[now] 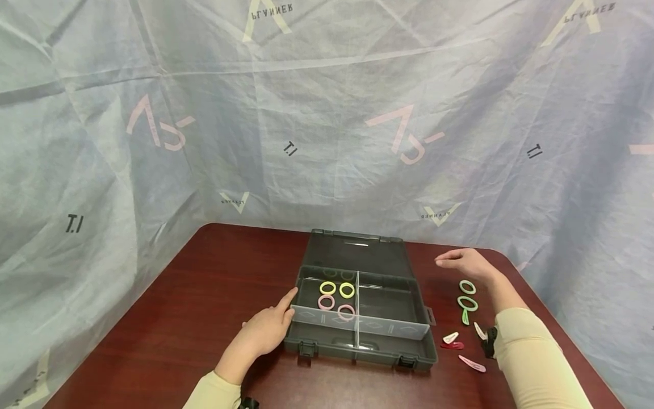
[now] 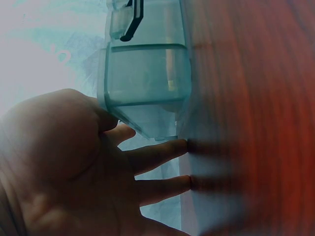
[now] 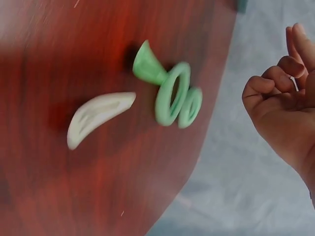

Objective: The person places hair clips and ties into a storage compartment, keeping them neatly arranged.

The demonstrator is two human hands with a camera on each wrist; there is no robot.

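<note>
My left hand point(image 1: 265, 329) rests against the left side of a dark translucent compartment box point(image 1: 393, 357), fingers extended. In the left wrist view the spread fingers of that hand point(image 2: 83, 167) lie by the box's end wall point(image 2: 147, 73). My right hand point(image 1: 467, 264) is raised to the right of the box, with nothing visible in it. Its outer fingers bend loosely in the right wrist view point(image 3: 285, 93). Nearest to it are two green hair ties point(image 1: 467, 287) and a green hair clip point(image 1: 465, 316). Yellow hair ties point(image 1: 327, 288) and pink hair ties point(image 1: 326, 302) lie in the back left compartment.
The box's lid point(image 1: 357, 253) is folded back toward the curtain point(image 1: 327, 142). White point(image 1: 451, 338), red point(image 1: 452, 345) and pink point(image 1: 472, 363) hair clips lie right of the box on the wooden table point(image 1: 204, 295). Another white clip point(image 3: 98, 115) is under my right forearm.
</note>
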